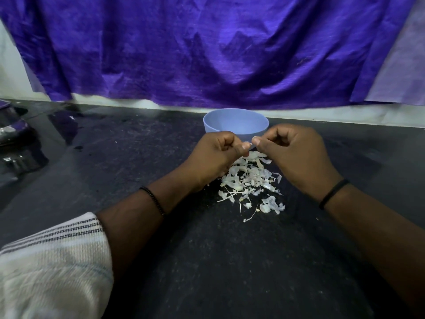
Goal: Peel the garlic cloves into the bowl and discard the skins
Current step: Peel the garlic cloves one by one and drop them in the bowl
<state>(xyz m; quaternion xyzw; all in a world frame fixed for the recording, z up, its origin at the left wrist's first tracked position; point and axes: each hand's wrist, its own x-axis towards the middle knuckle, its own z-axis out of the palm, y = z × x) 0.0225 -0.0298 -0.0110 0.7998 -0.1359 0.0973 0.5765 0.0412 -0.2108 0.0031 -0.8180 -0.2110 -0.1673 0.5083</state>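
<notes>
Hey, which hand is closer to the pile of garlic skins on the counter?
Left. The left hand sits against the upper left edge of the skin pile, its heel beside the scraps. The right hand hovers at the pile's upper right, slightly apart.

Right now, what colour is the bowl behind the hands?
The bowl is light blue, seen in the head view.
</notes>
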